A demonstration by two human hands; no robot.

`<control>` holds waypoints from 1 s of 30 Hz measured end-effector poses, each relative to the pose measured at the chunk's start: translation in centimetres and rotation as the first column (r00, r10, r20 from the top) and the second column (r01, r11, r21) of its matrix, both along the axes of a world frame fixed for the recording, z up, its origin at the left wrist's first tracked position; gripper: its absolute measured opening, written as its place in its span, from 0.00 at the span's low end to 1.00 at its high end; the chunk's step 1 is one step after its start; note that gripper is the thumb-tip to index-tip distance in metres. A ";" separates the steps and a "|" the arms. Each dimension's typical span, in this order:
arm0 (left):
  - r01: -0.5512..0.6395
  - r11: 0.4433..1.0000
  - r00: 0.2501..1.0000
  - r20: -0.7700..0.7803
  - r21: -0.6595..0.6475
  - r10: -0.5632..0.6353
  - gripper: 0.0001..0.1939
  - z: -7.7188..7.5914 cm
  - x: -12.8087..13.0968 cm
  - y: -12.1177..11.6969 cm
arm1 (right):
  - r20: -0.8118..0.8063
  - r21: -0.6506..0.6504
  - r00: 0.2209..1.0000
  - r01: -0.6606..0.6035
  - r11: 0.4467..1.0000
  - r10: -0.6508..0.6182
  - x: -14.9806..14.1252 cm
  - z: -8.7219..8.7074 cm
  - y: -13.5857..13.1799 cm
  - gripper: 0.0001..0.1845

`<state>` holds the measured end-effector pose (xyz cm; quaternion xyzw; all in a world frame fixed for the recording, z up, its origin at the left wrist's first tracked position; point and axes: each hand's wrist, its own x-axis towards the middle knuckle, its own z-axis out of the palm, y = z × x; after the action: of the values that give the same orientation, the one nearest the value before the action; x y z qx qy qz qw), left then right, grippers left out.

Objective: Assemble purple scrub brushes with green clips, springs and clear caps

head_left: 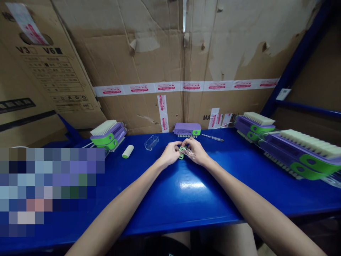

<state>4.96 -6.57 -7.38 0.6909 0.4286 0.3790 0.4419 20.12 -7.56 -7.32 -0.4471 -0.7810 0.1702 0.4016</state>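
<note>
Over the middle of the blue table, my left hand and my right hand come together with fingers closed around a small green piece. A metallic-looking coil sticks out from it toward my right palm, like a spring. My fingers cover much of the piece, so its exact kind is hidden. Just beyond the hands lies a purple brush with a green end and pale bristles facing down. Beside it rests a thin screwdriver with a clear handle.
Left of my hands are a clear plastic box and a whitish cylinder with a green end. Purple-green brushes are stacked at the left and right. Taped cardboard walls the back. A blue frame post rises at right.
</note>
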 end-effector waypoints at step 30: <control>-0.061 0.991 0.991 0.114 -0.118 0.074 0.38 0.4 -0.7 0.2 | -0.153 0.123 0.988 0.030 0.992 -0.011 -0.3 -0.3 0.2 0.09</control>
<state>4.28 -6.37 -7.01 0.6259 0.4457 0.4090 0.4922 19.85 -7.38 -7.62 -0.4148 -0.7526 0.1505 0.4888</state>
